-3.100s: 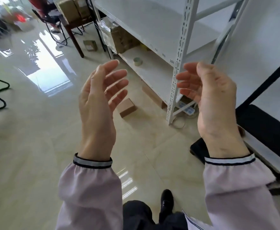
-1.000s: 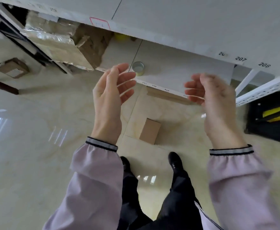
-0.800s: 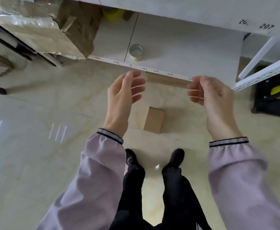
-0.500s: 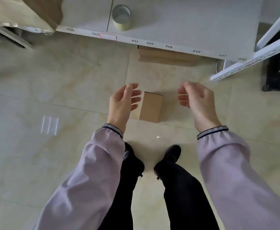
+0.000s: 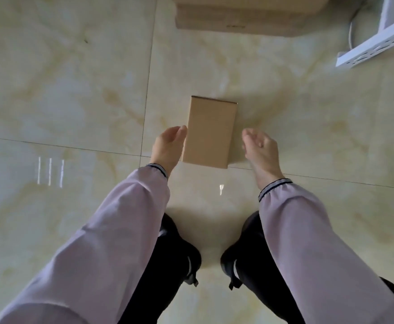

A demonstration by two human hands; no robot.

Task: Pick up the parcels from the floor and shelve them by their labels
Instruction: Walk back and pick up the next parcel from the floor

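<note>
A small plain brown cardboard parcel (image 5: 209,134) lies flat on the glossy tiled floor, straight below me; no label shows on its upper face. My left hand (image 5: 168,146) is at the parcel's left edge, fingers apart, fingertips at or very near the cardboard. My right hand (image 5: 260,146) hovers open just right of the parcel, a small gap between them. Neither hand holds anything.
A larger flat cardboard box (image 5: 242,17) lies on the floor at the top of the view. The white shelf's perforated foot (image 5: 375,47) and a cable sit at the upper right. My two black shoes (image 5: 210,260) stand just behind the parcel.
I have bent down, so the shelf boards have slid out of view. Both hands dropped lower and closed in on either side of the parcel, the left reaching its edge.
</note>
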